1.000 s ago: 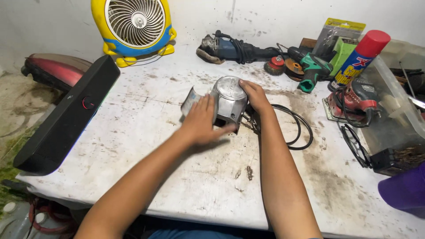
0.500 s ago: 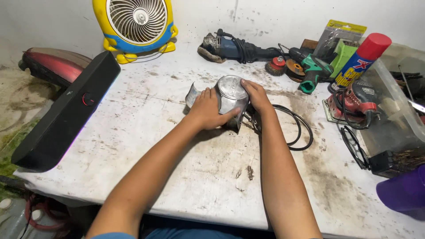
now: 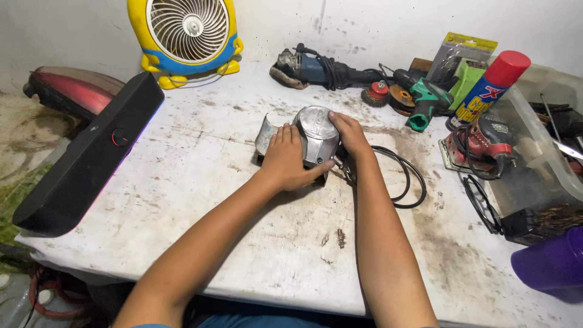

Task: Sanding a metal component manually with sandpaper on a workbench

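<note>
Left of your hands, a black speaker bar (image 3: 85, 164) lies on the bench (image 3: 200, 200). Your left hand (image 3: 285, 161) and right hand (image 3: 347, 132) clasp the grey power tool (image 3: 314, 136) between them; its black cable (image 3: 404, 176) loops just right.

Bare table (image 3: 200, 200) open left and front of both hands, black speaker (image 3: 85, 164) lining left edge, coiled cable (image 3: 404, 179) and sander (image 3: 480, 146) crowding right

Power tool (image 3: 313, 138) mid-table (image 3: 200, 200); fan (image 3: 185, 33) behind, speaker bar (image 3: 91, 155) left, cable (image 3: 404, 179) right.
</note>
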